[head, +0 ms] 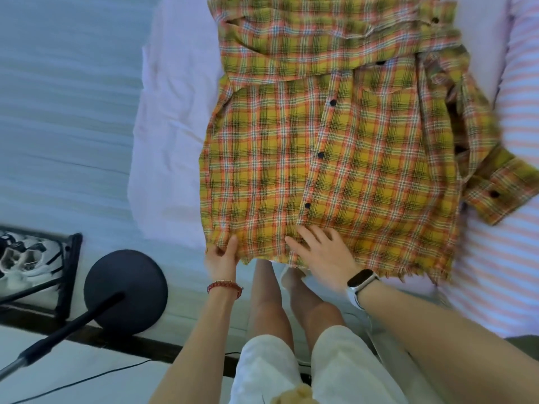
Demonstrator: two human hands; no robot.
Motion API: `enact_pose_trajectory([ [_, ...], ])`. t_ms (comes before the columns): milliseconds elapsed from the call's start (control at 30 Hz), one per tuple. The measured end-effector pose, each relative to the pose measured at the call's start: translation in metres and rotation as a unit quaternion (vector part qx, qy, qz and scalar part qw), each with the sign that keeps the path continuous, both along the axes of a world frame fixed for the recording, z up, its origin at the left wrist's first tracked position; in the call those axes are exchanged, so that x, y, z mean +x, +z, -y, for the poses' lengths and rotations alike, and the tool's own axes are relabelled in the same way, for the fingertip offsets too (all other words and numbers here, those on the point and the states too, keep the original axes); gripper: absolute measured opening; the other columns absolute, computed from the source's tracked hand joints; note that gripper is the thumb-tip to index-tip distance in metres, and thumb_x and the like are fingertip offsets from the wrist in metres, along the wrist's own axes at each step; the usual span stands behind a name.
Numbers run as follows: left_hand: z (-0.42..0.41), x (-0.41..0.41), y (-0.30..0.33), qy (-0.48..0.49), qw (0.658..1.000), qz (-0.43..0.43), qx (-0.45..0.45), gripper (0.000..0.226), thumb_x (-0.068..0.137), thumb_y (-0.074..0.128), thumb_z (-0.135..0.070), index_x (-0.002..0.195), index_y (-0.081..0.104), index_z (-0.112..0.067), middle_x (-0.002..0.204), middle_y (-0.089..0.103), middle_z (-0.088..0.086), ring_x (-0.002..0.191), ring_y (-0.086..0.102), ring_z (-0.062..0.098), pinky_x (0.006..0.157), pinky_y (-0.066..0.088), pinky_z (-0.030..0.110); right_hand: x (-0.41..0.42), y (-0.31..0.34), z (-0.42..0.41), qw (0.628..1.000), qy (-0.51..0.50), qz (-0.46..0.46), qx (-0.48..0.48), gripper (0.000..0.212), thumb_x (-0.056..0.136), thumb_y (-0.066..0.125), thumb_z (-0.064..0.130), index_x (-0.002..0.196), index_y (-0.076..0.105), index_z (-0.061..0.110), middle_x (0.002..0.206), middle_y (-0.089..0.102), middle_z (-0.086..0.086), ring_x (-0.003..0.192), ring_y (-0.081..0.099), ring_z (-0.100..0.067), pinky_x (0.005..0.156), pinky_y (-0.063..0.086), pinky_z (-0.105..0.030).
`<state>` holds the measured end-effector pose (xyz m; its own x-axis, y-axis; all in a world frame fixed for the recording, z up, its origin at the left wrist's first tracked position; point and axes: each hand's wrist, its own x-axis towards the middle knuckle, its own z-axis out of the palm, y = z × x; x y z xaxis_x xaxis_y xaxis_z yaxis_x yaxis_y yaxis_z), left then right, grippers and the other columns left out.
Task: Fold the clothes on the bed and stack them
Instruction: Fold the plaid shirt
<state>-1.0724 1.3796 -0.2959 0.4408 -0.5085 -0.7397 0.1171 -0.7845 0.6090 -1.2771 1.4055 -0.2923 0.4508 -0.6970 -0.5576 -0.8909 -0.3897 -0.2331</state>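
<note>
We have one plaid shirt spread on the bed, just beyond both hands. Our left hand pinches the hem corner, thumb on top; our right hand lies flat with fingers apart on the hem beside it. To fold well, we should probably grip both hem corners evenly and lift together. We count one shirt, two sleeves, no stack visible yet.

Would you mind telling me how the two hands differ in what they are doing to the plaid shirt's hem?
The left hand pinches the plaid shirt at its hem corner, thumb on top; the right hand rests on the hem with fingers spread. The left wrist bears a red bead bracelet, the right a smartwatch. Both touch the hem at the edge of the bed.
</note>
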Motion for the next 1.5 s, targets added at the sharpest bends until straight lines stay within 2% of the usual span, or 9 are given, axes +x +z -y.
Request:
enact_pose_trajectory([
  [167, 0.001, -0.007, -0.005, -0.012, 0.996, 0.084, -0.010, 0.009, 0.092, 0.056, -0.025, 0.098, 0.049, -0.024, 0.096, 0.058, 0.002, 0.096, 0.061, 0.030, 0.081, 0.053, 0.049, 0.004, -0.001, 0.017, 0.998, 0.056, -0.007, -0.024, 0.065, 0.092, 0.050, 0.018, 0.147, 0.016, 0.018, 0.154, 0.015, -0.012, 0.120, 0.038, -0.031, 0.090, 0.038, -0.043],
  [333, -0.003, -0.009, -0.008, -0.060, 0.983, 0.168, 0.034, 0.033, 0.097, 0.047, -0.026, 0.119, 0.050, -0.002, 0.099, 0.055, 0.007, 0.092, 0.056, 0.027, 0.078, 0.046, 0.035, -0.003, 0.002, 0.020, 0.996, 0.083, -0.015, 0.007, 0.046, 0.090, 0.052, 0.024, 0.133, 0.041, 0.012, 0.139, 0.035, -0.011, 0.121, 0.036, -0.030, 0.093, 0.034, -0.043],
  [500, 0.000, -0.006, -0.008, -0.039, 0.994, 0.032, 0.093, 0.036, 0.091, 0.058, -0.029, 0.119, 0.048, -0.008, 0.113, 0.057, 0.009, 0.095, 0.058, 0.026, 0.083, 0.053, 0.047, -0.015, 0.000, 0.008, 0.989, 0.107, -0.014, 0.102, 0.067, 0.090, 0.053, 0.024, 0.147, 0.018, 0.021, 0.157, 0.002, -0.005, 0.141, 0.009, -0.033, 0.107, 0.024, -0.049],
  [667, -0.009, -0.010, -0.017, -0.062, 0.982, -0.034, 0.173, 0.032, 0.086, 0.066, -0.020, 0.112, 0.054, -0.005, 0.109, 0.059, 0.014, 0.093, 0.056, 0.022, 0.094, 0.048, 0.045, -0.024, -0.003, -0.014, 0.992, -0.109, 0.001, 0.056, 0.055, 0.093, 0.046, 0.020, 0.144, 0.026, 0.018, 0.145, 0.028, -0.007, 0.131, 0.030, -0.028, 0.102, 0.029, -0.042],
  [833, -0.014, -0.012, -0.028, -0.047, 0.989, 0.036, 0.133, 0.050, 0.092, 0.056, -0.014, 0.139, 0.040, -0.011, 0.104, 0.061, 0.010, 0.088, 0.057, 0.027, 0.089, 0.051, 0.047, -0.050, -0.010, -0.038, 0.886, -0.451, -0.074, 0.078, 0.041, 0.096, 0.041, 0.031, 0.136, 0.038, 0.018, 0.133, 0.041, -0.006, 0.123, 0.037, -0.026, 0.095, 0.039, -0.041],
  [1133, -0.010, -0.001, -0.025, -0.035, 0.967, 0.141, 0.208, 0.031, 0.087, 0.062, -0.014, 0.110, 0.052, 0.005, 0.112, 0.059, 0.019, 0.097, 0.059, 0.036, 0.087, 0.048, 0.043, -0.080, -0.004, -0.054, 0.846, -0.522, -0.104, 0.033, 0.042, 0.091, 0.048, 0.020, 0.133, 0.045, 0.015, 0.132, 0.042, -0.012, 0.121, 0.038, -0.030, 0.099, 0.033, -0.043],
  [1233, -0.007, -0.017, -0.011, -0.163, 0.933, 0.217, 0.238, 0.033, 0.089, 0.052, -0.015, 0.110, 0.045, 0.010, 0.131, 0.043, 0.029, 0.116, 0.047, 0.044, 0.097, 0.041, 0.055, -0.092, 0.010, -0.037, 0.840, -0.539, -0.058, -0.022, 0.039, 0.092, 0.048, 0.017, 0.131, 0.047, 0.012, 0.134, 0.042, -0.011, 0.123, 0.038, -0.030, 0.099, 0.034, -0.045],
  [1367, 0.019, -0.065, 0.023, -0.318, 0.898, 0.293, 0.084, 0.059, 0.085, 0.057, -0.017, 0.137, 0.032, -0.007, 0.143, 0.028, 0.018, 0.129, 0.030, 0.038, 0.103, 0.030, 0.053, -0.122, 0.036, -0.002, 0.838, -0.532, -0.015, -0.119, 0.038, 0.092, 0.048, 0.013, 0.129, 0.048, 0.006, 0.133, 0.044, -0.014, 0.123, 0.040, -0.031, 0.102, 0.031, -0.043],
  [1500, 0.057, -0.109, 0.037, -0.469, 0.838, 0.279, 0.025, 0.059, 0.090, 0.051, -0.024, 0.143, 0.027, -0.014, 0.151, 0.022, 0.010, 0.137, 0.020, 0.031, 0.108, 0.024, 0.053, -0.167, 0.063, 0.030, 0.771, -0.607, -0.019, -0.192, 0.037, 0.092, 0.048, 0.015, 0.128, 0.047, 0.004, 0.133, 0.044, -0.018, 0.121, 0.040, -0.034, 0.097, 0.036, -0.048],
])
